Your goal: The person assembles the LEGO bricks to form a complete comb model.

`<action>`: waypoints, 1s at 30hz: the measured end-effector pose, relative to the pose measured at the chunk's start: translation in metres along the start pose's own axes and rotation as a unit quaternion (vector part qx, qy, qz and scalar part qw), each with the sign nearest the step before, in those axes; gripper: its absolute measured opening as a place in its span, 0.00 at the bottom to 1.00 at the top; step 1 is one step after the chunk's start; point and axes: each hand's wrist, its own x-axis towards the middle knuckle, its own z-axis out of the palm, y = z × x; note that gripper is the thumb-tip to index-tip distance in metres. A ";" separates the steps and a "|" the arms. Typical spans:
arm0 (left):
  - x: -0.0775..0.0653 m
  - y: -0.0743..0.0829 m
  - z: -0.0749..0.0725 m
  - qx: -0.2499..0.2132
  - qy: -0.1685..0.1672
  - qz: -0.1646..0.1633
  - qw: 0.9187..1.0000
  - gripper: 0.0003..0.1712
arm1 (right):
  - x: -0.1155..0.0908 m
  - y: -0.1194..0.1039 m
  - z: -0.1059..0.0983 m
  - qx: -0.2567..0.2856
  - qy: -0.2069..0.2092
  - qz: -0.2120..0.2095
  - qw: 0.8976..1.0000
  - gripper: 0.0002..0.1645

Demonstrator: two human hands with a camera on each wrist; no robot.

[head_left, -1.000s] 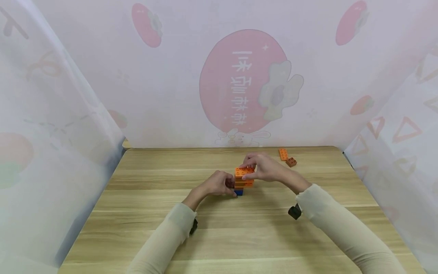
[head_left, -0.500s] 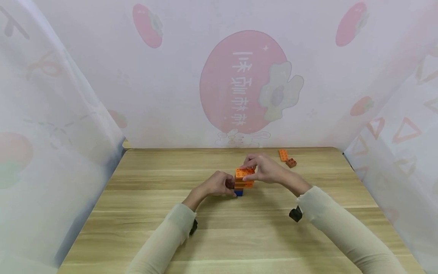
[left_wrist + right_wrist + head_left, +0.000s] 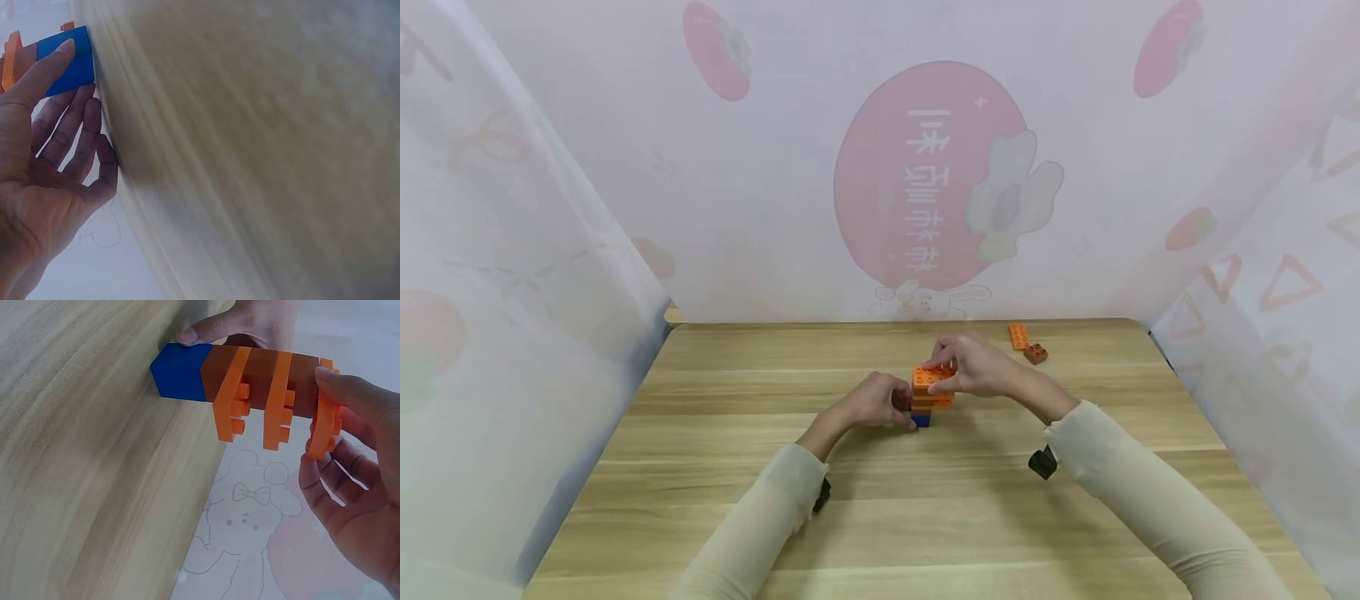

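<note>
Left hand (image 3: 872,402) and right hand (image 3: 977,365) gripping a tower of blue, brown and orange plastic bricks (image 3: 922,402)

The tower is standing upright on a pale wood-grain table (image 3: 737,362), a square-sided blue plastic block (image 3: 181,374) forming its foot. Above the blue block, three brown plastic blocks (image 3: 259,372) and three flat, studded orange plastic plates (image 3: 275,419) are alternating, brown lying directly on blue and orange coming at the very top. The plates are jutting out past the blue block's right side.

To the left of the blue block, the left hand is pinching it, closed to its width: the thumb is pressing on its near side while the other fingers are bending behind it. Above and to the right of the blue block, the right hand is holding the top orange plate (image 3: 325,422) between thumb and curled fingers.

Beyond the blue block and to its right, a loose orange studded plate (image 3: 1018,337) and a loose brown studded brick (image 3: 1036,354) are lying side by side; whether they are touching, I cannot tell. Farther beyond the blue block, a whitish cloth printed with pink shapes (image 3: 760,208) is hanging.
</note>
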 end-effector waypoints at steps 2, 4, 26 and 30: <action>0.000 0.000 0.000 0.002 -0.001 -0.001 1.000 0.13 | 0.000 -0.001 0.000 0.000 -0.002 0.001 1.000 0.22; 0.000 0.000 0.000 0.004 -0.003 -0.003 1.000 0.13 | 0.001 -0.002 -0.001 0.001 -0.004 0.004 1.000 0.23; 0.001 0.000 0.000 0.013 0.000 -0.003 1.000 0.14 | 0.000 0.002 0.003 0.010 0.007 0.012 1.000 0.23; 0.002 0.001 0.001 0.012 -0.002 -0.009 1.000 0.14 | 0.000 0.004 0.003 -0.001 0.006 0.007 1.000 0.22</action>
